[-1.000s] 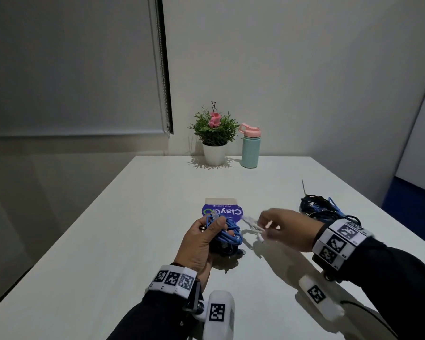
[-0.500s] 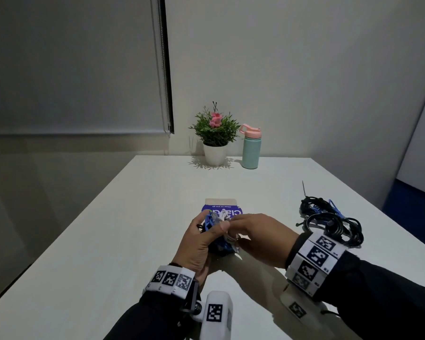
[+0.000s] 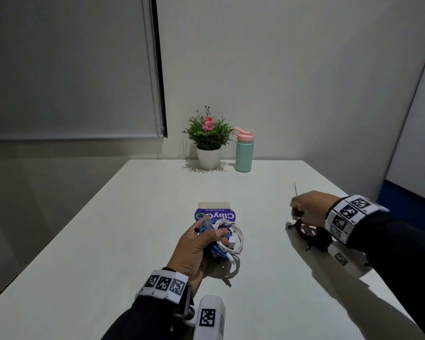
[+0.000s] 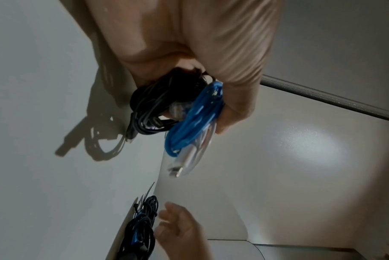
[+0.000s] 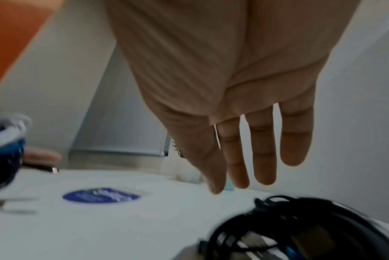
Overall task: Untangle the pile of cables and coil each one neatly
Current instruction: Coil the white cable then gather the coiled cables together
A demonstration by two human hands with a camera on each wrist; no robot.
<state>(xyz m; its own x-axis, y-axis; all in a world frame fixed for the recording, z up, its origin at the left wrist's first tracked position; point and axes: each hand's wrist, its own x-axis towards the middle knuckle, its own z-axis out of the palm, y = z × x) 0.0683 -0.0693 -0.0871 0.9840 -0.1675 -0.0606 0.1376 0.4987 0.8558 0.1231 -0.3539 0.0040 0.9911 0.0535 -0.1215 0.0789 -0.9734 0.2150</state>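
My left hand (image 3: 201,241) grips a bundle of coiled cables just above the table. In it are a blue cable (image 4: 193,119), a black cable (image 4: 149,109) and a white cable (image 3: 237,238) whose USB plug (image 4: 178,167) hangs out. My right hand (image 3: 304,209) hovers over a second pile of black and blue cables (image 3: 312,238) at the table's right. Its fingers (image 5: 262,149) are straight and hold nothing, just above that pile (image 5: 300,228).
A purple ClayCo card (image 3: 215,213) lies on the white table (image 3: 133,241) just beyond the bundle. A potted plant (image 3: 208,141) and a teal bottle with a pink lid (image 3: 243,153) stand at the far edge. A thin dark strip (image 3: 295,188) sticks up past my right hand.
My right hand has left the bundle and swung right to the other pile. The white cable it brought over now sits in my left hand's bundle.
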